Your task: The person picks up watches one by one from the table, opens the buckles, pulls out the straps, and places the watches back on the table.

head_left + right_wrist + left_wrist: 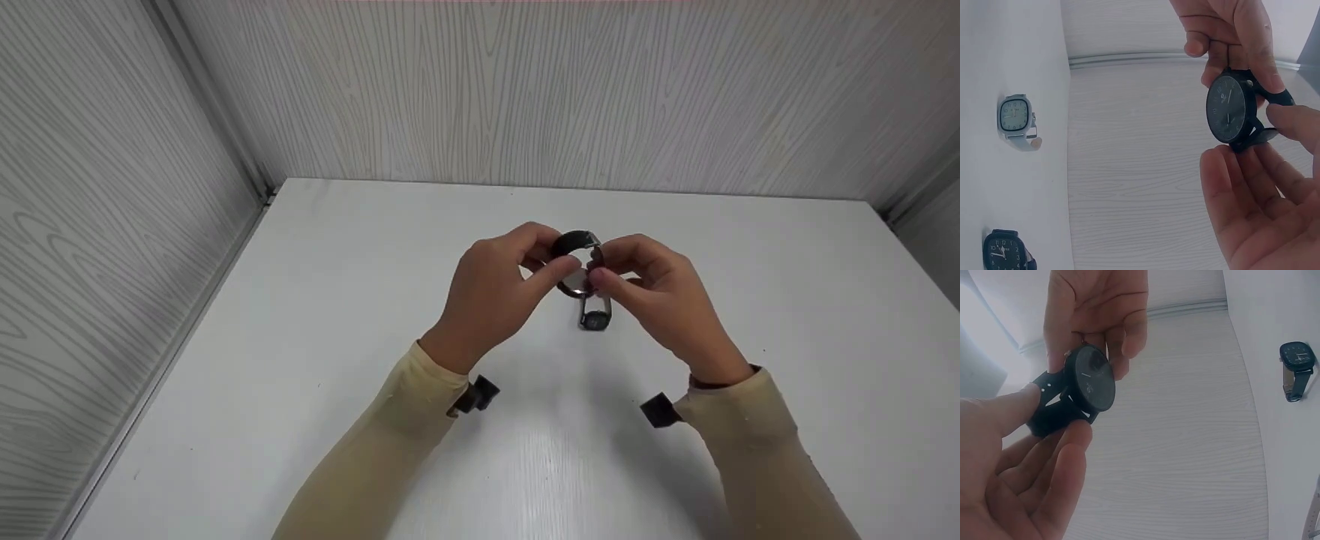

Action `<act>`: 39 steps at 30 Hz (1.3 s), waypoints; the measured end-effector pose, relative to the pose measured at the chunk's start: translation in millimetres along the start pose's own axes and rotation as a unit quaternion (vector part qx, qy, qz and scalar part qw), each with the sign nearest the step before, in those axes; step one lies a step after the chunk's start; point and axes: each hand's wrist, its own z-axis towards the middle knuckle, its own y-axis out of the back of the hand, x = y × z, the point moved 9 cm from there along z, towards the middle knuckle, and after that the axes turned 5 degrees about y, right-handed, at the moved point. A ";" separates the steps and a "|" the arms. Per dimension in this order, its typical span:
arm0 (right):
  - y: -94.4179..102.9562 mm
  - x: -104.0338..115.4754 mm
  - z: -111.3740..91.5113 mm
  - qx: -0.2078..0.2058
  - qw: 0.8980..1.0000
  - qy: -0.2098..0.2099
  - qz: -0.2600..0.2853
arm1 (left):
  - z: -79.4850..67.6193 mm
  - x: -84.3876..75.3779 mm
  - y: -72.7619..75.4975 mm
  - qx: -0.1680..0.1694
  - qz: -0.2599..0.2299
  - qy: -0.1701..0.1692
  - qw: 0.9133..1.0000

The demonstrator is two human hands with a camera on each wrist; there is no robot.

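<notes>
Both hands hold one black wristwatch (573,241) above the table, its strap bent into a loop. My left hand (487,292) pinches it from the left between thumb and fingers. From the other side, my right hand (679,315) grips it with thumb and fingertips. In the right wrist view, the round dark dial (1227,107) shows thin light hands. A second black watch (595,320) with a rounded-square case lies on the table just below the hands. The right wrist view also has a pale square-faced watch (1014,115) on the tabletop.
The white tabletop (420,202) meets a pale wood-grain panel (487,90) at the back and another panel (97,225) on the left. Small black blocks sit at both wrists, one by the left cuff (486,391) and one by the right cuff (660,411).
</notes>
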 end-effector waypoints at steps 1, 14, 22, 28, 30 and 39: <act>-1.1 -0.8 0.2 0.005 1.000 -0.002 -0.002 | -0.1 0.0 1.1 -0.008 0.001 -0.004 1.000; -9.8 11.8 -1.1 0.030 0.987 0.101 -0.123 | -1.9 2.5 -11.5 0.060 0.028 -0.014 0.998; -12.1 22.3 -3.4 0.027 0.976 0.165 -0.139 | -4.6 3.4 -18.4 0.093 0.080 -0.016 0.992; -9.5 26.8 -1.9 0.015 0.973 0.185 -0.135 | -2.4 5.5 -19.6 0.104 0.072 -0.003 0.992; -6.8 25.7 -1.4 0.002 0.976 0.177 -0.128 | -1.6 4.9 -17.8 0.098 0.070 -0.003 0.993; 1.7 31.9 -3.4 -0.064 0.959 0.208 -0.184 | 1.3 4.0 -8.8 0.059 0.044 -0.007 0.997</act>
